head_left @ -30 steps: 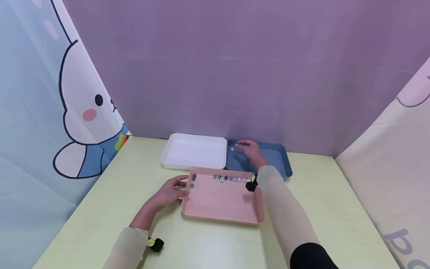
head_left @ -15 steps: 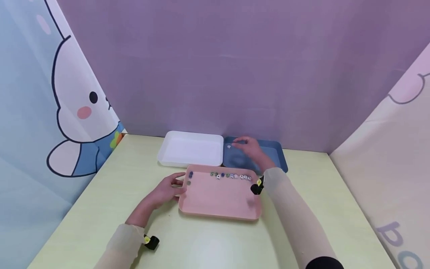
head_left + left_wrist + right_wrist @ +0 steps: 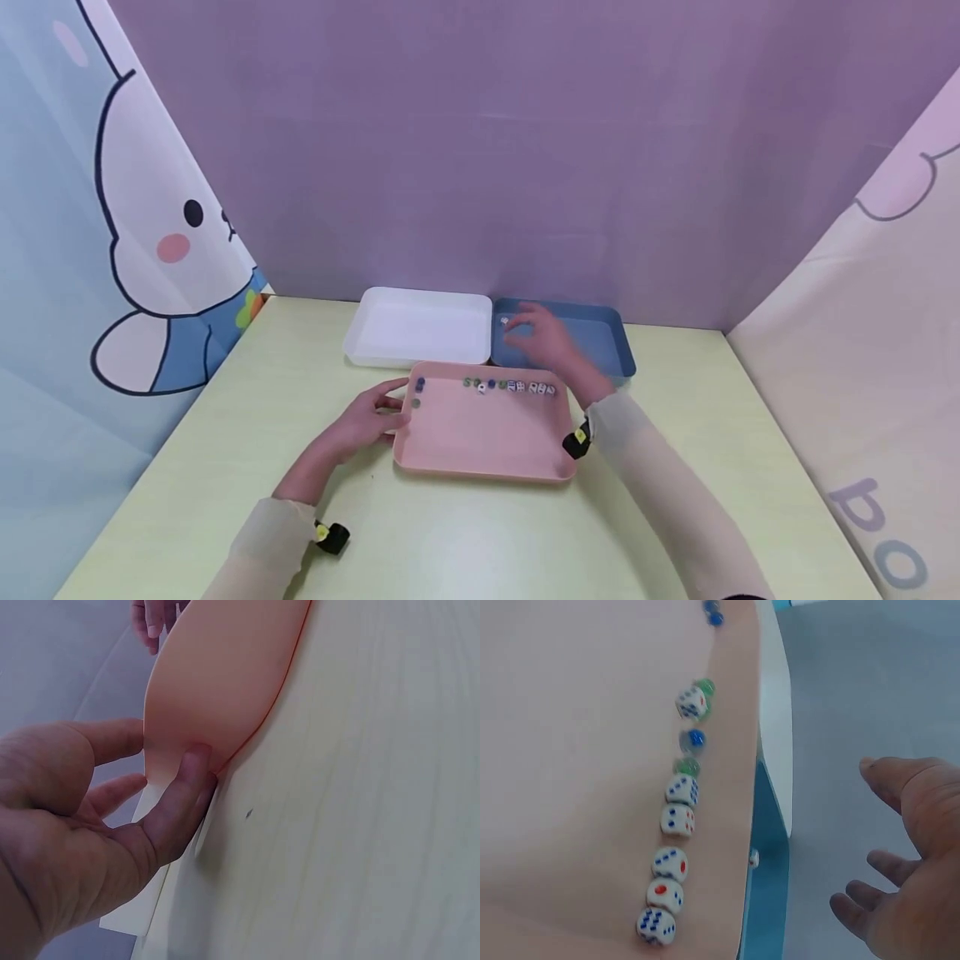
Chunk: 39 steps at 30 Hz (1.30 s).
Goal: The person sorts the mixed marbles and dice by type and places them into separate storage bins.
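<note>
My left hand (image 3: 367, 421) rests against the left end of the pink tray (image 3: 480, 442); in the left wrist view its fingertips (image 3: 196, 754) touch the outer wall. My right hand (image 3: 543, 337) hovers over the blue tray (image 3: 598, 337), fingers spread and holding nothing, as the right wrist view also shows. One small white die (image 3: 504, 320) lies at the blue tray's left end. Along the pink tray's far side runs a row of several white dice (image 3: 670, 864), with blue marbles (image 3: 696, 738) and green marbles (image 3: 687, 766) among them. A green marble (image 3: 416, 403) sits near its left wall.
A white tray (image 3: 420, 329) stands at the back, side by side with the blue one, both behind the pink tray. The pale wooden table (image 3: 450, 542) meets a purple curtain (image 3: 450, 167) at its far edge. Printed cloths hang left and right.
My right hand has drawn back slightly from the die in the blue tray, and its forearm has shifted toward me. The left hand stays at the pink tray. The head view has shifted slightly.
</note>
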Each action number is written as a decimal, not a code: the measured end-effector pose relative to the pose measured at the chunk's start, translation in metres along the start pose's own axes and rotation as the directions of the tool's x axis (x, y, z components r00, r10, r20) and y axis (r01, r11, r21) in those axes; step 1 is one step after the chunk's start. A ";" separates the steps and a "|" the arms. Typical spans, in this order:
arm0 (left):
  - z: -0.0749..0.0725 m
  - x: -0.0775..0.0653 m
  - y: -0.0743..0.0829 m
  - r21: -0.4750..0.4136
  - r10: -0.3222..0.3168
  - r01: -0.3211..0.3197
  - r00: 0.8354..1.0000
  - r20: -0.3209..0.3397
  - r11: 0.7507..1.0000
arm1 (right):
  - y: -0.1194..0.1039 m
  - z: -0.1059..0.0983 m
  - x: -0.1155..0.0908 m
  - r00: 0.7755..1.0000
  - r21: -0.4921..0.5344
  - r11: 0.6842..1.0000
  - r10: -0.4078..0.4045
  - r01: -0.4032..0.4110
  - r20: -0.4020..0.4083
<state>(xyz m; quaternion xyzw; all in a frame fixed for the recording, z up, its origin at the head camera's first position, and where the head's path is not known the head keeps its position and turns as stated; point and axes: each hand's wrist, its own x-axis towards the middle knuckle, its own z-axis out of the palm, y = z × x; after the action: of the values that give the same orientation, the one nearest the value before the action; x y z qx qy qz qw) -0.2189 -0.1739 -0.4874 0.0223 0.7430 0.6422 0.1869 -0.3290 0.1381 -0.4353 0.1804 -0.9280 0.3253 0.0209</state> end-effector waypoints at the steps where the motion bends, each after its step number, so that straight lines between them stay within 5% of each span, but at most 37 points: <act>1: 0.000 -0.003 0.003 0.003 -0.005 0.005 1.000 0.005 1.000 | -0.003 0.003 -0.002 1.000 -0.024 0.999 -0.029 0.029 0.011; 5: 0.001 -0.010 0.013 0.016 -0.016 0.015 1.000 0.023 1.000 | -0.017 0.013 -0.008 0.984 -0.162 0.972 -0.162 0.172 0.071; 11: 0.000 -0.008 0.011 0.018 -0.004 0.004 0.999 0.034 1.000 | -0.033 0.022 -0.012 0.946 -0.361 0.878 -0.257 0.315 0.200; 19: 0.000 0.004 -0.005 0.023 0.003 -0.004 1.000 0.017 1.000 | -0.032 0.038 -0.010 0.840 -0.494 0.680 -0.412 0.541 0.352; 30: 0.000 0.008 -0.013 0.002 0.022 -0.022 1.000 0.003 1.000 | -0.040 0.047 -0.011 0.831 -0.555 0.626 -0.329 0.548 0.449; 39: 0.000 0.008 -0.011 0.007 0.019 -0.019 1.000 0.003 1.000 | -0.042 0.050 -0.011 0.818 -0.608 0.553 -0.306 0.570 0.488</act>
<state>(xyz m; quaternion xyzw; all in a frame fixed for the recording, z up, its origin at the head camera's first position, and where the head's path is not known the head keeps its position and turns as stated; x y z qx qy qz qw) -0.2238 -0.1738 -0.5003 0.0311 0.7449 0.6412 0.1816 -0.3004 0.0806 -0.4516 0.4362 -0.8911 -0.1240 0.0189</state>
